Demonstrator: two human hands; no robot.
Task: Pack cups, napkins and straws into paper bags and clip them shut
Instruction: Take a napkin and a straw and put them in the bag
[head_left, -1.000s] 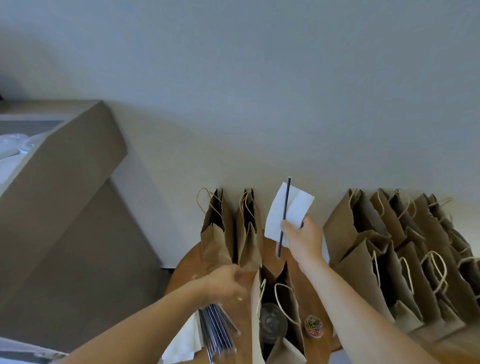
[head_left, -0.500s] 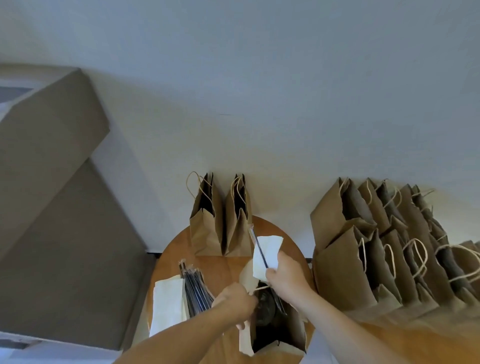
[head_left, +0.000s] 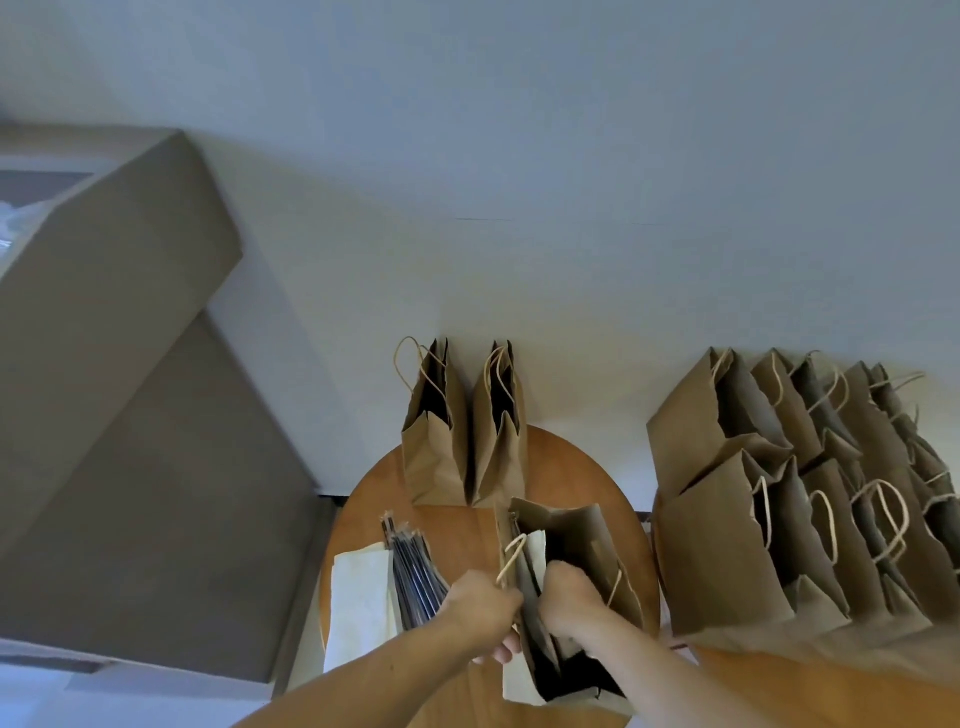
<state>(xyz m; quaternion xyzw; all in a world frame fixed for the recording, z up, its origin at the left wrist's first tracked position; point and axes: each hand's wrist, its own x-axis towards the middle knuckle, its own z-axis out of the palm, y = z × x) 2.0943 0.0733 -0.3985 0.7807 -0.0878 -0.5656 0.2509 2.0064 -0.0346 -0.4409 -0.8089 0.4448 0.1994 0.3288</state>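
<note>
The right hand (head_left: 569, 597) is sunk in the mouth of the open paper bag (head_left: 582, 527), fingers hidden, so whether they grip anything cannot be told. A white napkin (head_left: 536, 545) stands inside the bag just left of it. The left hand (head_left: 485, 610), close beside, grips the bag's left rim and holds it wide. This looks like the napkin-and-straw loading step. Next the right hand should come out cleanly so the top can be clipped, with the spare straws (head_left: 413, 577) lying left of the 2 hands.

Plain room: round wood table (head_left: 571, 470), bare wall (head_left: 519, 182), paper bags (head_left: 722, 561).
</note>
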